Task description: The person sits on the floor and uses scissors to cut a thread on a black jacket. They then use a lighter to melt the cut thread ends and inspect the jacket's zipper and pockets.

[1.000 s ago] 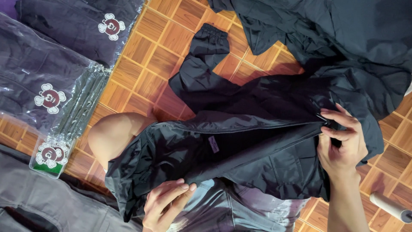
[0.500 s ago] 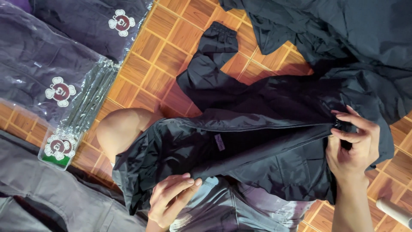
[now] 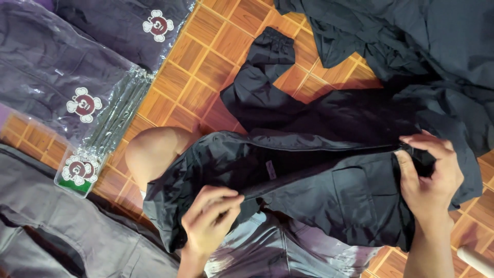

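1. My left hand (image 3: 208, 221) pinches the black jacket (image 3: 319, 175) at lower centre, over my lap.
2. My right hand (image 3: 429, 177) grips its edge at right.
3. I'd pull evenly, keeping the fabric taut.

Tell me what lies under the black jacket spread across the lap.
Under the black jacket show a bare knee, grey shorts and the wooden parquet floor. Whatever else the jacket covers is hidden.
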